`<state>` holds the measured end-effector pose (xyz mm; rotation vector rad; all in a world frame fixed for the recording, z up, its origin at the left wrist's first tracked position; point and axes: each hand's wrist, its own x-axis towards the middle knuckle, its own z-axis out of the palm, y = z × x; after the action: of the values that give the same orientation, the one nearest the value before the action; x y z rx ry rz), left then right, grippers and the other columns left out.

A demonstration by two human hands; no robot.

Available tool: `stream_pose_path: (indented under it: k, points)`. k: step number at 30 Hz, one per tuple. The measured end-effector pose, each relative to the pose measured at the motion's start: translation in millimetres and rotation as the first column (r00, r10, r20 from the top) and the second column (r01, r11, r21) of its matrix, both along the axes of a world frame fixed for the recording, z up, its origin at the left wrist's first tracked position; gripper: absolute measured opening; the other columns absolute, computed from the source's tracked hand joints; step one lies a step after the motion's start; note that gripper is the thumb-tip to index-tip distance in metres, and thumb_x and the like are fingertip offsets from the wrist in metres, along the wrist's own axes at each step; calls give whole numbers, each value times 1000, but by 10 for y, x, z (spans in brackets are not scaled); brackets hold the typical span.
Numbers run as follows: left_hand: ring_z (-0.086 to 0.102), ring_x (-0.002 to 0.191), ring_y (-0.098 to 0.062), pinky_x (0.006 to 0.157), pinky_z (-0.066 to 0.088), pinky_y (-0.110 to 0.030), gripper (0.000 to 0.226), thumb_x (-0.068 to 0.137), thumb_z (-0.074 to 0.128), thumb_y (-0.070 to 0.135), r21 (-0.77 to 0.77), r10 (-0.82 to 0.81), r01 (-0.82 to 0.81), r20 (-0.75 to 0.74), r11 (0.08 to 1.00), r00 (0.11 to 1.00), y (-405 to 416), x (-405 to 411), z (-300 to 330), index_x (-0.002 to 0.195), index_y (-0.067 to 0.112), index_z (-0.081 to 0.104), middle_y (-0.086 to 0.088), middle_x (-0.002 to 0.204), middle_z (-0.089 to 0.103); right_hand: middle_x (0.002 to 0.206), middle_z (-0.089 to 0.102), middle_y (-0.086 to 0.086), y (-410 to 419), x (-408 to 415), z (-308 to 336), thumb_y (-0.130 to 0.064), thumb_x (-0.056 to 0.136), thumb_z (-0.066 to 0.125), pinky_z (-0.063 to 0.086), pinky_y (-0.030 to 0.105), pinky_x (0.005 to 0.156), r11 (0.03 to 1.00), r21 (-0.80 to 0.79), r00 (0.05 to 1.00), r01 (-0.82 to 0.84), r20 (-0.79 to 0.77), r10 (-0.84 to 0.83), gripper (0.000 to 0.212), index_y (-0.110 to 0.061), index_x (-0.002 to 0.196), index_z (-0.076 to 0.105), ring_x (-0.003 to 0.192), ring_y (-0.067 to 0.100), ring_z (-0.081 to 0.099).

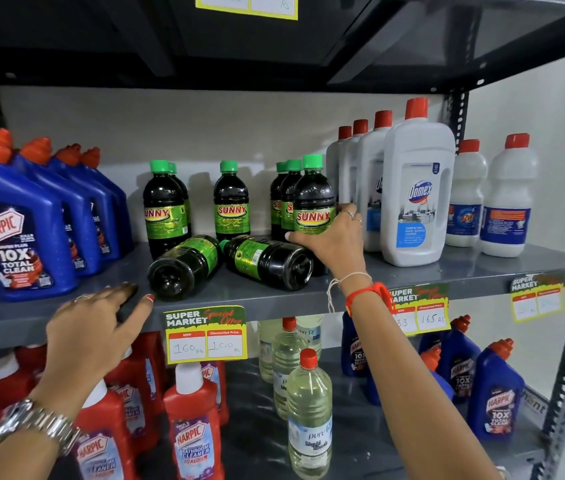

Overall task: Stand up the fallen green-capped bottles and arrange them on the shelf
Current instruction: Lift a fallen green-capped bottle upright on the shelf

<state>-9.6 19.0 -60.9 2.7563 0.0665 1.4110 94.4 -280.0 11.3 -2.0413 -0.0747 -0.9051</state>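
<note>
Two dark green-capped Sunny bottles lie on their sides on the grey shelf point(447, 271): the left fallen bottle point(184, 266) with its base toward me, the right fallen bottle point(269, 259) beside it. My right hand point(334, 242) is closed around the lower part of an upright Sunny bottle point(313, 199) at the right of the group, just behind the right fallen one. More Sunny bottles stand upright behind: one point(163, 207) at the left, one point(232, 202) in the middle. My left hand point(95, 327) hovers open at the shelf's front edge, left of the fallen bottles, holding nothing.
Blue Harpic bottles point(24, 237) crowd the shelf's left end. White Domex bottles point(416, 188) and smaller white bottles point(506, 199) stand at the right. The shelf below holds red Harpic bottles point(192, 434), clear bottles point(309, 417) and blue ones. Price tags point(206, 336) hang on the front edge.
</note>
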Motion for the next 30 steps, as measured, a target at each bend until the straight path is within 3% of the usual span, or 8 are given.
stream_pose_path:
  k: [8,13,16,19,22,24,27,30]
  points:
    - [63,73,-36,58,40,-34,63,81,31,56,3,-1,1,8,1000,1000,-17,-35,15,99,9,71,-17,85,71,114,57,14,-11,2,28,-37,59,83,43,33,89,1000,-4,999,7,-40,-7,75,0,114,49,112,29,52]
    - [63,73,-36,57,38,-33,63,81,31,56,10,-5,5,6,1000,1000,-12,-31,13,99,10,71,-16,85,71,129,45,18,19,-116,62,-48,59,82,40,41,97,998,-22,997,59,-46,-60,93,-2,127,38,124,36,39]
    - [63,73,-37,57,37,-33,61,81,33,54,5,-2,2,16,1000,1000,-30,-38,23,97,9,71,-16,85,71,122,47,14,118,-244,161,-41,66,75,42,40,94,985,83,950,150,264,-167,68,-11,120,47,115,31,43]
    - [64,78,-37,60,42,-35,62,81,33,54,-13,0,0,10,1000,1000,-44,-49,29,99,9,71,-16,90,72,95,57,5,260,-299,307,-25,70,70,46,31,76,1000,-4,904,-22,428,21,39,-14,105,56,92,23,55]
    - [64,79,-36,62,44,-36,61,82,33,54,-9,9,-9,4,1000,1000,-37,-58,32,101,10,71,-14,91,72,94,58,2,470,-224,441,-23,73,73,46,26,79,897,-400,960,-187,118,253,41,-9,109,60,92,18,57]
    - [64,77,-35,61,43,-35,60,83,33,54,0,19,-19,-6,1000,1000,-27,-55,29,100,11,71,-14,89,72,109,56,7,618,-165,499,-30,73,75,47,30,88,745,-585,947,-320,-229,227,53,-6,116,56,109,26,55]
    - [64,78,-34,63,44,-35,60,83,34,54,-6,31,-31,-33,999,999,-15,-45,28,99,11,71,-13,89,72,135,51,7,740,-222,559,-43,77,70,41,30,95,567,-638,785,-521,-619,25,64,-12,130,50,124,27,49]
    - [64,79,-31,65,44,-35,61,83,32,56,-13,27,-28,-50,1000,998,7,-35,15,100,12,70,-11,90,72,143,47,4,776,-254,571,-40,82,66,38,26,93,532,-634,741,-561,-671,-20,59,-13,132,51,128,23,46]
